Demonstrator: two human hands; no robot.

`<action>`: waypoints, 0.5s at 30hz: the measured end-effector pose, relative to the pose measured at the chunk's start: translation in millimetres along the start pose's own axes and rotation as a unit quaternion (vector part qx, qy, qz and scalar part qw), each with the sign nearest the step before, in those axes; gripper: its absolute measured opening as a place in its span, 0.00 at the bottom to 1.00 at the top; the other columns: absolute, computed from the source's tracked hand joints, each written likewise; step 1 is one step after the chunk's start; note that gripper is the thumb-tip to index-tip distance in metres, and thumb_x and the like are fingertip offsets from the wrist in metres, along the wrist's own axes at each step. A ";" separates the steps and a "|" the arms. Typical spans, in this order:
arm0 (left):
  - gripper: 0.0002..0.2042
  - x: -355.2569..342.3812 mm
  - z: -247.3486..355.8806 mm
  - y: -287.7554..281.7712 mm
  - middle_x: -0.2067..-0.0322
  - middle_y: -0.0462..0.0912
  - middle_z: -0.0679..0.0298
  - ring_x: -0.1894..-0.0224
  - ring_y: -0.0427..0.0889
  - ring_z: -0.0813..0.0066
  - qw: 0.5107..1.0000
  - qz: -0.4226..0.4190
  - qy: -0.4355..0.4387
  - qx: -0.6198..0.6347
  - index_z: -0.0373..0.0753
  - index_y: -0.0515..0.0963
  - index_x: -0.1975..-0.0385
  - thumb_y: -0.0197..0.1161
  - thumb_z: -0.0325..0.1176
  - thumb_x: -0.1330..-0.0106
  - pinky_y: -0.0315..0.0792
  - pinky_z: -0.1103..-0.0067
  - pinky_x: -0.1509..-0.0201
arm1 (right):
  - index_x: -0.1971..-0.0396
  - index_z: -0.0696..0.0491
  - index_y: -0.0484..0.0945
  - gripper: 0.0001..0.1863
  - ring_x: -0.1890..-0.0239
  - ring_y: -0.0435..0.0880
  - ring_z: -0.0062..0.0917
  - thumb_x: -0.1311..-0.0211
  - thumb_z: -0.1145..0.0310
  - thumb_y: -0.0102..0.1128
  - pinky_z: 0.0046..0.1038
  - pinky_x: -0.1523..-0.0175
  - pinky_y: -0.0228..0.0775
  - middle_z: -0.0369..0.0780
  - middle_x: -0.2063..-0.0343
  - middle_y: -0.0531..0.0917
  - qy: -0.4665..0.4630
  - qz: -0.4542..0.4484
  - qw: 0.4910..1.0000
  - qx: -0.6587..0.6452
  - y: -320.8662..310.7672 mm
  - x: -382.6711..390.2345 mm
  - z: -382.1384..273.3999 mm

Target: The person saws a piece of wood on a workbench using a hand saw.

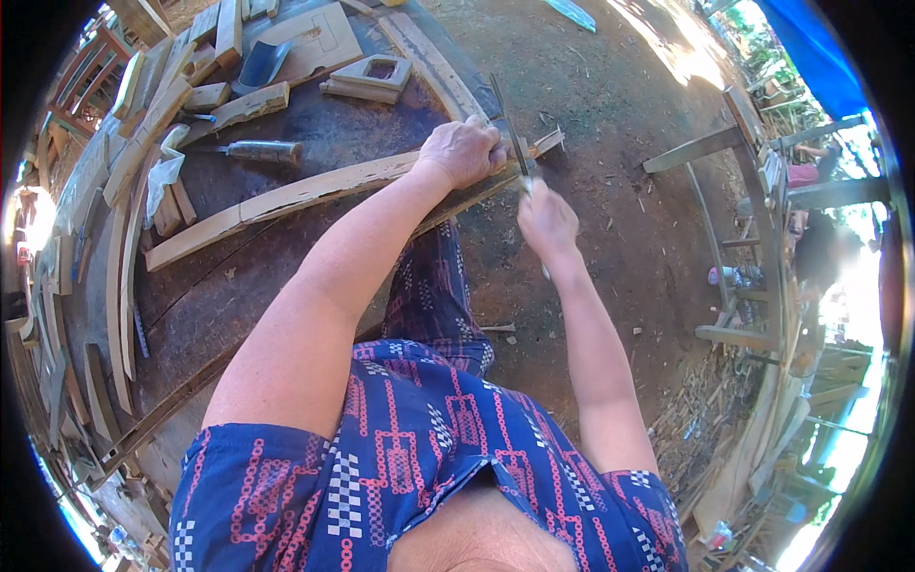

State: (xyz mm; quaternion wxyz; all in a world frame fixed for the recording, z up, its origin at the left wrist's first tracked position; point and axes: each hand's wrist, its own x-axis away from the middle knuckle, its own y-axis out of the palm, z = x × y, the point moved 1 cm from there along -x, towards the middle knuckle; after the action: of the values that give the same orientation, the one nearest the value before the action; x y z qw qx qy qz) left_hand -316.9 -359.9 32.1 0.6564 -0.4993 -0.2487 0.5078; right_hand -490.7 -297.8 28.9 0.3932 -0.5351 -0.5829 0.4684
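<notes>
A long, slightly curved strip of wood (319,195) lies across the dark workbench, its right end at the bench edge. My left hand (464,153) is closed over the strip near that end, fingers curled round it. In my right hand (548,224), somewhat blurred, is the handle of a saw, mostly hidden by the fingers. The thin, dark saw blade (511,129) runs up and away from this hand across the strip's end. Just right of the blade, a short splintered end of wood (549,143) sticks out past the bench.
On the bench (276,286) lie a chisel-like tool with a rounded handle (265,152), a wooden block with a hollow (370,78) and a flat board (310,43). Many wood pieces (143,124) crowd the left. A wooden frame (753,191) stands to the right on the dirt floor.
</notes>
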 end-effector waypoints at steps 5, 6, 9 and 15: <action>0.17 -0.2 2.6 1.9 0.62 0.78 0.46 0.60 0.81 0.51 1.000 -0.017 -0.010 0.009 0.38 0.76 0.64 0.48 0.45 0.35 0.74 0.63 0.55 | 0.64 0.55 0.73 0.11 0.65 0.82 0.46 0.37 0.64 0.46 0.45 0.59 0.71 0.51 0.71 0.82 0.020 -0.010 1.000 0.017 4.3 -22.1 -6.1; 0.17 0.6 -0.4 1.2 0.62 0.77 0.46 0.60 0.81 0.51 1.000 -0.013 -0.014 0.013 0.38 0.76 0.64 0.48 0.45 0.35 0.74 0.63 0.55 | 0.64 0.54 0.73 0.11 0.66 0.82 0.46 0.37 0.63 0.46 0.46 0.60 0.71 0.51 0.72 0.82 -0.001 0.002 1.000 0.005 3.4 -6.9 -2.4; 0.17 3.9 -2.3 -6.0 0.62 0.78 0.47 0.60 0.81 0.51 1.000 -0.016 -0.019 0.007 0.38 0.77 0.64 0.48 0.45 0.35 0.74 0.63 0.55 | 0.65 0.54 0.72 0.11 0.69 0.82 0.47 0.36 0.61 0.47 0.46 0.62 0.71 0.51 0.75 0.81 0.024 -0.030 0.999 0.000 -8.2 51.2 -1.1; 0.17 2.4 -3.5 -4.7 0.62 0.78 0.46 0.60 0.81 0.50 1.000 -0.014 -0.015 0.012 0.38 0.77 0.64 0.48 0.45 0.36 0.74 0.63 0.55 | 0.67 0.55 0.72 0.11 0.67 0.82 0.47 0.37 0.62 0.48 0.46 0.61 0.71 0.51 0.73 0.82 -0.013 -0.041 0.999 0.006 -12.9 28.2 -3.0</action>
State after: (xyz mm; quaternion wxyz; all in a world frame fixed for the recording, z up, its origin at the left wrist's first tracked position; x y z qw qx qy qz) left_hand -311.2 -359.0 34.6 0.6652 -0.4802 -0.2596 0.5094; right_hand -494.5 -269.3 40.9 0.4074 -0.5024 -0.6066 0.4622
